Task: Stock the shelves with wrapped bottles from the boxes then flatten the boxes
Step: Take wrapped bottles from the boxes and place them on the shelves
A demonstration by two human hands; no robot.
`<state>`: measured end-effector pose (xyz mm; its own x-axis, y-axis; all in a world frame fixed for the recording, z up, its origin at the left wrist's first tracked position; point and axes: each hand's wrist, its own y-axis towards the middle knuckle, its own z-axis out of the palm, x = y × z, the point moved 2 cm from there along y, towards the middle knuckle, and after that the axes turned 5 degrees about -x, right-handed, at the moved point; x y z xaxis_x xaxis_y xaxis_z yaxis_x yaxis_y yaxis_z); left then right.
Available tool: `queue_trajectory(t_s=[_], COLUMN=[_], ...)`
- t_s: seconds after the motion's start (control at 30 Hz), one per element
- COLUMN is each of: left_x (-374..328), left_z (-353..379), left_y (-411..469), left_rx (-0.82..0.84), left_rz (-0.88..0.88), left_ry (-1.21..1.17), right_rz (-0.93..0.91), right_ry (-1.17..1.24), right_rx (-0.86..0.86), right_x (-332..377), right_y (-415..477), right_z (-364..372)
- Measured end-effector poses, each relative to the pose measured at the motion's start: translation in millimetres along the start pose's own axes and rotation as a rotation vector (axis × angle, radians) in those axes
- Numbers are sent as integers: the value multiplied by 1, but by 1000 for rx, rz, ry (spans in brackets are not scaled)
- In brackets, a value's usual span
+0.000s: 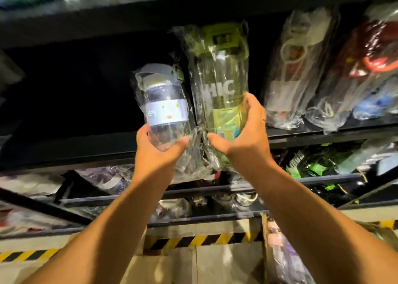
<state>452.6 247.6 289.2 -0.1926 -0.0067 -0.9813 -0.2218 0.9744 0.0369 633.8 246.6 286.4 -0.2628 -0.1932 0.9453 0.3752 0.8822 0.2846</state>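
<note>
The black metal shelving (301, 137) shows a dark gap on its middle tier, left of the plastic-wrapped bottles (286, 72) already leaning there, and the open brown cardboard box (215, 260) sits low in front. Two bottles are held up at that gap, upright and side by side, probably so both can be stood down together. The right hand (243, 131) grips the base of the tall clear wrapped bottle with the green lid (221, 85), and the left hand (155, 150) curls round the base of the shorter clear wrapped bottle with the pale blue lid and label (163, 103).
</note>
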Motion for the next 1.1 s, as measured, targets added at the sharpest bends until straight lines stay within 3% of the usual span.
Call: queue_trajectory(t_s=[0.2, 0.4, 0.73, 0.9, 1.1], left_x=[11, 17, 1, 8, 36], left_z=[-4, -2, 33, 52, 61], left_y=[14, 22, 45, 63, 59], left_rx=[14, 28, -74, -174, -125], left_rz=[-34, -43, 132, 143, 186], left_ry=[-35, -106, -165, -70, -33], right_rz=[-96, 46, 141, 147, 144], right_ry=[-130, -176, -219, -254, -258], right_rx=[-145, -181, -152, -161, -156], right_x=[-24, -54, -64, -63, -65], right_y=[25, 31, 34, 35, 34], right_z=[22, 21, 13, 14, 14])
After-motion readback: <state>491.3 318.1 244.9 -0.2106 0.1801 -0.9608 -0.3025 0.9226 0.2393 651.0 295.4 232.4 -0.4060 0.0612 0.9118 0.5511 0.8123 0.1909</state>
